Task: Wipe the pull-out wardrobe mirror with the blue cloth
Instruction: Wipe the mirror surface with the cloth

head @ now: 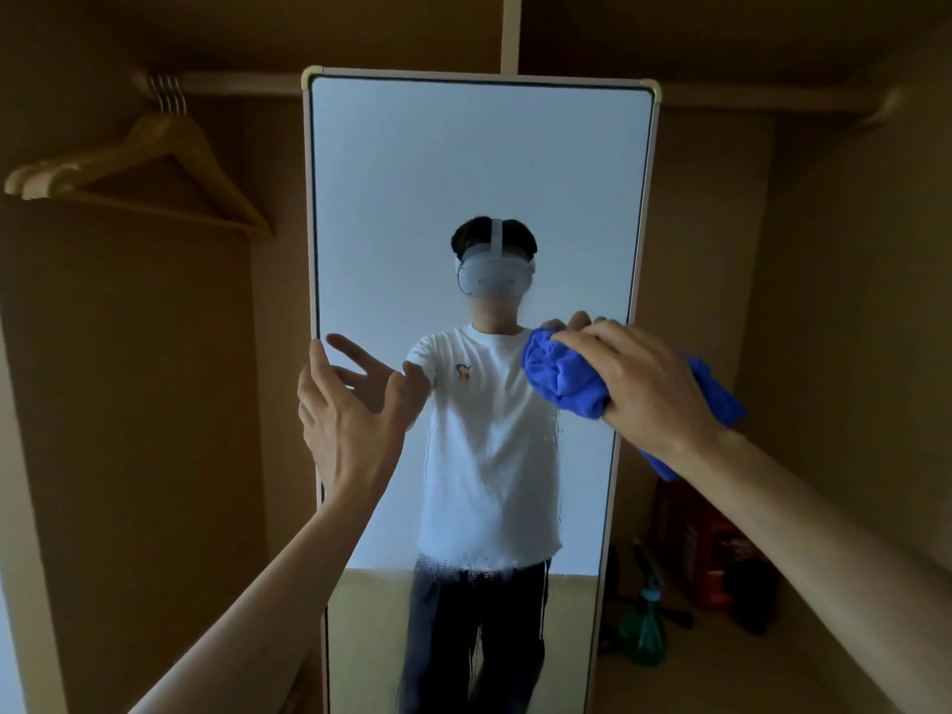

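A dim wooden wardrobe floor [803, 677] to the right of the mirror carries a green spray bottle [644, 626] standing near the mirror's edge, with a red container [716, 553] behind it, closer to the back wall. Small dark items beside them are unclear.

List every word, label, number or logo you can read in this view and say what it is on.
No text can be read.
Red container in the wardrobe: pale markings, too blurred to read.
White T-shirt reflected in the mirror: small chest emblem, no legible letters.
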Available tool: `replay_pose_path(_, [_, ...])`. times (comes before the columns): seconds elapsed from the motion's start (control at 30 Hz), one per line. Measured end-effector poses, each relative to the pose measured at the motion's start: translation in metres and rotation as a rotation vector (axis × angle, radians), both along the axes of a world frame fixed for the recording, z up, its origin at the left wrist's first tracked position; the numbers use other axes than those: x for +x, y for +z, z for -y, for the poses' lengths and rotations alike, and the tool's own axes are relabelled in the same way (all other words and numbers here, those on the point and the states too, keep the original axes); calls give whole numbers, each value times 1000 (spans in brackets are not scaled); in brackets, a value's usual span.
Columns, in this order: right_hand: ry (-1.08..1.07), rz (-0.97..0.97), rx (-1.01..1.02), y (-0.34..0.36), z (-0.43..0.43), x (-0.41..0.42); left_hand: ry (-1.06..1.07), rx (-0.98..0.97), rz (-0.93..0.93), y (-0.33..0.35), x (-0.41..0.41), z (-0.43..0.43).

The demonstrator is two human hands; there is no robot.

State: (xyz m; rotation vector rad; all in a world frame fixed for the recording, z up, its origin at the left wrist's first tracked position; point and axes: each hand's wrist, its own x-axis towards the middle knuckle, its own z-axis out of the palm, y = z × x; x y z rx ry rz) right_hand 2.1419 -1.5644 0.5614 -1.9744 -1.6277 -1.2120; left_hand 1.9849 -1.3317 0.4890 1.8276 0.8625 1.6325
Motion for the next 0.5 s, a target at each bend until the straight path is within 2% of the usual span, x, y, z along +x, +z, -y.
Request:
replay_pose_path(0.2, [12,-102,40,-29,4,-2,-29,-2,-5,0,-6,0])
replay_pose_path(0.3, [146,-254,78,-21,-1,-2,-48,-3,-12,1,-10,-1])
replay_pose_path(0.4, [5,-426,238,-14,-3,-4,-51,-20,-14,3,-14,-4])
replay_pose_path(0.5, [-99,-443,423,-5,-4,-5,-41,-15,-6,6,-18,-4])
